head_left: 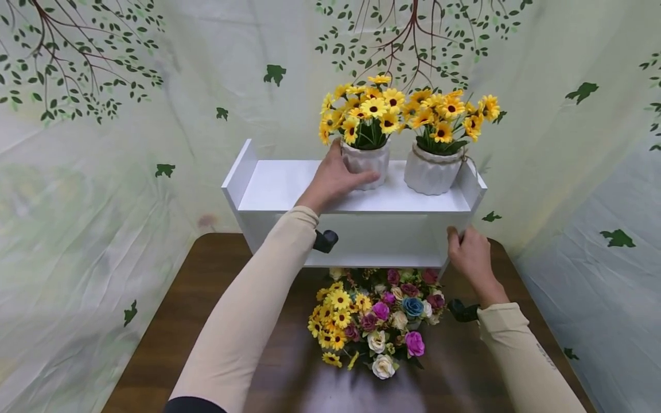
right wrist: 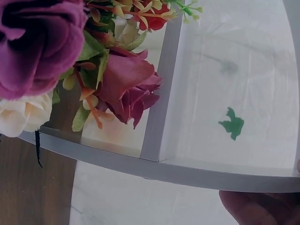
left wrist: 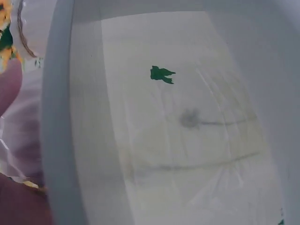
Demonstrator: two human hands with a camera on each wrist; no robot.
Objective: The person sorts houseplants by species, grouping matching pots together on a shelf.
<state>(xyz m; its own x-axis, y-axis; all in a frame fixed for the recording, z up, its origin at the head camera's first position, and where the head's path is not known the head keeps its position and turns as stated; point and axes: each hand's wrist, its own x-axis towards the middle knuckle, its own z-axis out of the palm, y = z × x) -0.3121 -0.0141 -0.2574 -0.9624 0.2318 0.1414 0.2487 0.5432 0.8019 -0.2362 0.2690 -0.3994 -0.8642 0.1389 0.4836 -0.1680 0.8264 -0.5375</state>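
On the top board of a small white shelf (head_left: 279, 183), my left hand (head_left: 333, 178) holds a white pot (head_left: 379, 158) of yellow daisy-like flowers (head_left: 366, 106), thumb across its front. A second white pot (head_left: 431, 172), with twine at its rim and similar yellow flowers (head_left: 446, 117), stands to the right. My right hand (head_left: 472, 258) grips the shelf's right side panel below the top board. In the right wrist view, fingers (right wrist: 258, 206) show against that panel (right wrist: 197, 176). The left wrist view catches only parts of the left hand (left wrist: 9, 86) at its edge.
Artificial roses (head_left: 382, 310) and more yellow flowers (head_left: 333, 315) stand at the shelf's lower front on a brown wooden table (head_left: 289, 373). Behind hangs a pale cloth backdrop (head_left: 196, 57) printed with leaves and branches. Dark wrist cameras (head_left: 325, 241) sit on both wrists.
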